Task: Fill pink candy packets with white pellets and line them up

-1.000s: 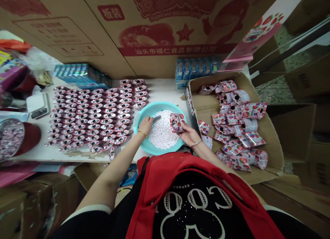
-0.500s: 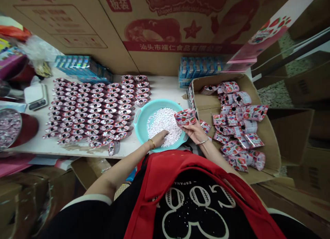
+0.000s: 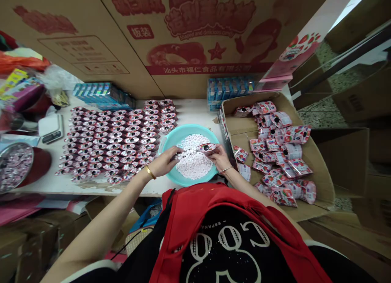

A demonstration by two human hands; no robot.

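Observation:
A teal basin of small white candies sits on the white table in front of me. My right hand grips a red-and-pink strawberry-print pouch held level over the basin, its round opening facing up. My left hand is closed on a scoop loaded with white candies, its tip touching the pouch's left end. A gold bangle circles each wrist.
Rows of several filled pouches lie left of the basin. A cardboard box of loose pouches stands on the right. Blue packs and large printed cartons line the back. A scale and a red tub sit far left.
My left hand has risen out of the candies with a loaded scoop and met the pouch. My right hand lowered the pouch and tipped it level over the basin.

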